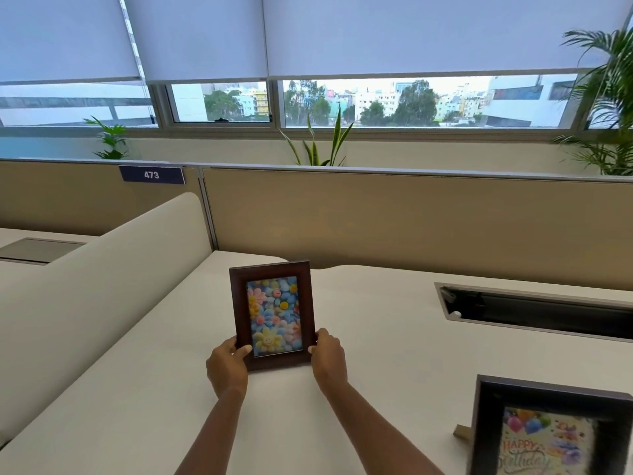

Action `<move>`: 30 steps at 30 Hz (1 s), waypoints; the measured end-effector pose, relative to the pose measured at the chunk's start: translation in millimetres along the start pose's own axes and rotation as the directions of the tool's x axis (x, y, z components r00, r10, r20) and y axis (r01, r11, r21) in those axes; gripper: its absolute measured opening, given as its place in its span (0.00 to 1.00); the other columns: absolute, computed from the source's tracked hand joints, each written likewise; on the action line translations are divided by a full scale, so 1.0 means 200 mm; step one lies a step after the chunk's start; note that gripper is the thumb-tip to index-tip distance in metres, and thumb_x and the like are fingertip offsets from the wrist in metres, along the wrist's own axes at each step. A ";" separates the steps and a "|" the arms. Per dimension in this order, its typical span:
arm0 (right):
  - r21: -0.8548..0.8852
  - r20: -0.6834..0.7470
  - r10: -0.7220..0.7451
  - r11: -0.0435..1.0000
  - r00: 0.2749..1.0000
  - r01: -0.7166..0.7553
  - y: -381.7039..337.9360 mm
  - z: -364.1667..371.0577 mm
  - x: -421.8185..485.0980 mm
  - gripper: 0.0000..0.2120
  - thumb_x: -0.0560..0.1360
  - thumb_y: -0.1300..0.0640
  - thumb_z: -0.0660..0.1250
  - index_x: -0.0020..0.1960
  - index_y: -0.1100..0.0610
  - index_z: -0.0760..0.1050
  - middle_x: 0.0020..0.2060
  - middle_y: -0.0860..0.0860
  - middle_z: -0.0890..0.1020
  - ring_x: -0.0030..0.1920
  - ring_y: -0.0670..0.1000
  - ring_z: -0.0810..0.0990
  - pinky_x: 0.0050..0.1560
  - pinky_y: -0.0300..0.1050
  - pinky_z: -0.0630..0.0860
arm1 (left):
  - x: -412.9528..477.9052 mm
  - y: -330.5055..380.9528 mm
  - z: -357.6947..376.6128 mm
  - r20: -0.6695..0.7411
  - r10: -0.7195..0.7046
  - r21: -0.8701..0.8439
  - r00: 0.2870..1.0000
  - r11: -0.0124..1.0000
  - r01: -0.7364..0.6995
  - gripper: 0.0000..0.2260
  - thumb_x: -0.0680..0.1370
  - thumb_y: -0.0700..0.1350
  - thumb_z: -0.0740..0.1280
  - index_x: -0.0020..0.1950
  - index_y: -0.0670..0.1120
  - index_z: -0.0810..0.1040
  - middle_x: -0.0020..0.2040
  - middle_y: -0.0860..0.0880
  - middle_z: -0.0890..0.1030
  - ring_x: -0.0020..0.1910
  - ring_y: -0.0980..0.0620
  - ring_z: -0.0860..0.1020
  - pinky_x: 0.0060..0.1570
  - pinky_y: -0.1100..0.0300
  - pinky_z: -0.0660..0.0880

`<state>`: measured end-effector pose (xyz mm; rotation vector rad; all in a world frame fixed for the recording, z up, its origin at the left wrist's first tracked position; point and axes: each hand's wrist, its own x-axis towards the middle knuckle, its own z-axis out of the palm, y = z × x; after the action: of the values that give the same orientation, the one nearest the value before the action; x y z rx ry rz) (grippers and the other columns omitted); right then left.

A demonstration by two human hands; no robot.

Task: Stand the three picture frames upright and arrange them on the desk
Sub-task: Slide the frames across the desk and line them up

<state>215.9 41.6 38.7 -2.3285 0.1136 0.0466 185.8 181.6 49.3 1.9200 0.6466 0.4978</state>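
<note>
A dark brown picture frame with a colourful flower picture (273, 313) stands upright in portrait on the white desk (394, 354), near the middle. My left hand (227, 366) grips its lower left corner and my right hand (327, 358) grips its lower right corner. A second dark frame with a "Happy Birthday" picture (548, 430) stands upright at the bottom right, partly cut off by the view's edge; a bit of its back stand shows at its left. No third frame is in view.
A cream curved divider (102, 286) borders the desk on the left. A tan partition (411, 217) runs along the back. A recessed cable tray (534, 308) is cut into the desk at the right. Plants and windows lie beyond the partition.
</note>
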 end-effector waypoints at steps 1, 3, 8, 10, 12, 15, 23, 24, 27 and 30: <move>-0.004 0.005 0.001 1.000 1.000 -0.001 0.00 0.01 0.00 0.09 0.77 0.66 0.57 0.56 0.64 0.71 0.55 0.60 0.79 0.54 0.56 0.79 0.54 0.47 0.76 | 0.00 0.00 0.00 0.002 0.001 -0.002 1.000 1.000 -0.001 0.15 0.74 0.33 0.67 0.59 0.31 0.76 0.55 0.30 0.80 0.54 0.32 0.77 0.55 0.45 0.73; 0.002 0.005 0.005 1.000 1.000 -0.005 0.01 0.02 0.00 0.09 0.77 0.65 0.57 0.57 0.64 0.70 0.55 0.60 0.79 0.55 0.57 0.79 0.55 0.48 0.77 | 0.00 -0.01 -0.01 0.007 0.006 -0.004 1.000 1.000 -0.006 0.15 0.74 0.33 0.67 0.60 0.32 0.76 0.55 0.30 0.80 0.54 0.33 0.77 0.55 0.45 0.73; 0.051 0.005 0.008 0.999 1.000 -0.008 0.02 0.02 -0.01 0.10 0.77 0.65 0.56 0.58 0.63 0.71 0.56 0.59 0.79 0.55 0.56 0.78 0.54 0.48 0.76 | -0.01 -0.03 -0.01 0.029 0.017 0.021 0.999 1.000 -0.018 0.15 0.75 0.35 0.66 0.61 0.32 0.74 0.57 0.31 0.79 0.56 0.33 0.77 0.56 0.44 0.74; 0.056 0.010 0.000 0.998 1.000 0.000 0.03 0.02 -0.02 0.11 0.77 0.66 0.57 0.59 0.63 0.71 0.56 0.59 0.79 0.55 0.56 0.78 0.55 0.48 0.76 | -0.02 -0.04 -0.01 0.036 0.011 0.036 0.999 0.999 -0.013 0.16 0.76 0.36 0.66 0.62 0.32 0.74 0.57 0.31 0.79 0.57 0.32 0.76 0.56 0.43 0.73; 0.066 0.025 -0.008 0.998 1.000 0.006 0.05 0.03 -0.04 0.13 0.77 0.66 0.58 0.61 0.62 0.70 0.57 0.59 0.78 0.56 0.56 0.78 0.58 0.48 0.76 | -0.03 -0.04 -0.01 0.044 -0.008 0.045 0.999 0.999 0.006 0.16 0.76 0.37 0.65 0.63 0.33 0.73 0.58 0.32 0.78 0.58 0.32 0.76 0.57 0.43 0.73; 0.068 0.052 -0.011 0.998 0.999 0.007 0.07 0.03 -0.09 0.17 0.76 0.66 0.59 0.65 0.61 0.67 0.61 0.58 0.76 0.61 0.55 0.75 0.62 0.46 0.73 | -0.05 -0.07 -0.01 0.070 -0.051 0.049 0.996 0.998 0.048 0.17 0.76 0.37 0.65 0.65 0.34 0.71 0.60 0.32 0.77 0.59 0.33 0.75 0.59 0.43 0.72; 0.044 0.089 -0.033 0.999 0.995 0.029 0.17 -0.01 -0.32 0.26 0.78 0.63 0.59 0.73 0.58 0.54 0.70 0.54 0.65 0.69 0.52 0.66 0.67 0.40 0.63 | -0.23 -0.07 0.04 -0.029 -0.118 -0.010 0.993 0.993 0.117 0.30 0.74 0.35 0.67 0.72 0.33 0.57 0.69 0.29 0.64 0.67 0.31 0.66 0.64 0.40 0.66; 0.041 0.097 -0.045 0.998 0.994 0.041 0.18 -0.02 -0.36 0.26 0.78 0.63 0.59 0.73 0.58 0.54 0.70 0.53 0.65 0.70 0.51 0.66 0.68 0.40 0.63 | -0.27 -0.06 0.05 -0.067 -0.103 -0.028 0.992 0.994 0.102 0.29 0.74 0.35 0.67 0.72 0.34 0.58 0.69 0.29 0.64 0.67 0.31 0.66 0.64 0.39 0.66; 0.069 0.113 -0.113 0.992 0.987 0.105 0.21 -0.09 -0.50 0.25 0.78 0.63 0.58 0.73 0.55 0.56 0.69 0.51 0.67 0.68 0.49 0.67 0.68 0.38 0.63 | -0.44 -0.03 0.10 -0.118 -0.026 -0.087 0.993 0.996 0.016 0.24 0.75 0.34 0.65 0.70 0.36 0.62 0.68 0.32 0.66 0.67 0.34 0.67 0.63 0.39 0.68; 0.067 0.035 -0.275 0.960 0.961 0.272 0.23 -0.21 -0.63 0.21 0.78 0.62 0.56 0.70 0.53 0.63 0.66 0.48 0.72 0.64 0.45 0.71 0.64 0.33 0.65 | -0.61 0.01 0.15 -0.030 0.038 -0.154 0.999 0.987 -0.042 0.20 0.77 0.36 0.63 0.69 0.40 0.66 0.68 0.36 0.68 0.66 0.38 0.69 0.63 0.44 0.69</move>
<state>85.1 -11.2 43.2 -2.2596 -0.2265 -0.0437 110.2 82.2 31.6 1.7851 0.5707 0.5840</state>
